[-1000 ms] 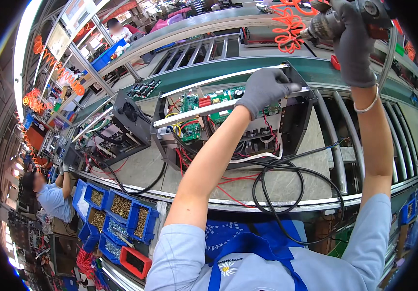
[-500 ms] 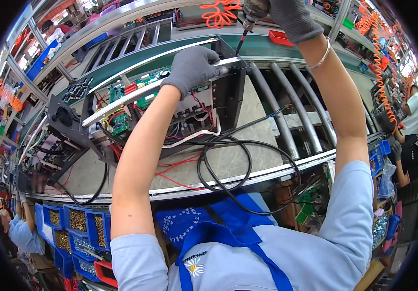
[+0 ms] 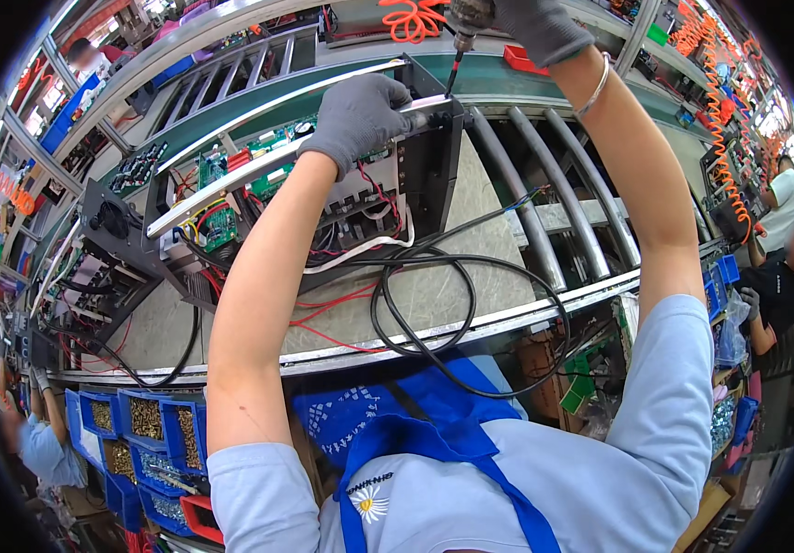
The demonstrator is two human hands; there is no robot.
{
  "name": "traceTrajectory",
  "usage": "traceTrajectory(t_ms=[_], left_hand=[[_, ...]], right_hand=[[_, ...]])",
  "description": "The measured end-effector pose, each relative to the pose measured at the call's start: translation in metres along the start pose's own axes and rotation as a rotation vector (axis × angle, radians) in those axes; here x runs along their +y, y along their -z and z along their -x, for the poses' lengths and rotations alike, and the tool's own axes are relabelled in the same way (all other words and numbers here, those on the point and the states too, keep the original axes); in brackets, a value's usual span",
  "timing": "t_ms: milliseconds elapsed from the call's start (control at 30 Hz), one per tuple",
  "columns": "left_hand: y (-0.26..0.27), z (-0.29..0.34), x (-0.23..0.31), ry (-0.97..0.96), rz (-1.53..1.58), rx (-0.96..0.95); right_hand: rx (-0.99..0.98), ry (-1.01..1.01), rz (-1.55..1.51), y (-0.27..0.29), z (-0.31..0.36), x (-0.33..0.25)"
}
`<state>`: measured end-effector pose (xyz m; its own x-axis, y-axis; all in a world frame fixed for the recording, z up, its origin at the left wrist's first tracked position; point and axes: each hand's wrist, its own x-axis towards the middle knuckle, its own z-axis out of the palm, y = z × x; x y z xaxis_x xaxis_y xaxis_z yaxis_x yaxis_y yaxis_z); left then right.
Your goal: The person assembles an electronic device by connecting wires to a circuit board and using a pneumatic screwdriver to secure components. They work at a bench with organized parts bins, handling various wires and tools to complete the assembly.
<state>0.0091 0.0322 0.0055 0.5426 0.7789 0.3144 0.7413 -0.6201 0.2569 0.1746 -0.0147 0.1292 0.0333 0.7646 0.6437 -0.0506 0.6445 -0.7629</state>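
My gloved left hand (image 3: 357, 118) is closed over a silver metal bar (image 3: 226, 191) along the top of an open black chassis (image 3: 434, 175). Inside that chassis sit green circuit boards (image 3: 223, 226), red and yellow wires and a white cable (image 3: 360, 252). At the top of the view, my gloved right hand (image 3: 545, 32) grips a power screwdriver (image 3: 471, 13). Its dark bit (image 3: 454, 76) points down, with the tip at the chassis's upper right corner, by the bar's end. Whether the tip sits in a screw is too small to tell.
A black cable (image 3: 471, 313) lies coiled in front of the chassis. Metal rollers (image 3: 531, 226) run to the right. Another open chassis (image 3: 106, 240) stands at left. Blue bins (image 3: 146, 419) of small hardware are lower left. An orange coiled hose (image 3: 411, 20) hangs above. Co-workers stand at both sides.
The screwdriver and my right hand have shifted slightly left and down, bringing the bit to the corner. My left hand keeps its hold on the bar.
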Motion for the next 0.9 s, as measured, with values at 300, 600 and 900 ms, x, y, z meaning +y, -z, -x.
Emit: traceTrajectory(t_ms=[300,600,900], left_hand=[[-0.009,-0.004,0.002,-0.030,-0.006,0.054],[-0.008,-0.007,0.004,-0.032,-0.033,0.061],[-0.007,-0.003,-0.002,-0.034,-0.017,0.063]], right_hand=[[0.096,-0.134,0.112,0.025,-0.050,0.035],[0.026,-0.078,0.141,0.020,-0.044,0.028],[0.056,-0.150,0.223,0.001,-0.039,0.024]])
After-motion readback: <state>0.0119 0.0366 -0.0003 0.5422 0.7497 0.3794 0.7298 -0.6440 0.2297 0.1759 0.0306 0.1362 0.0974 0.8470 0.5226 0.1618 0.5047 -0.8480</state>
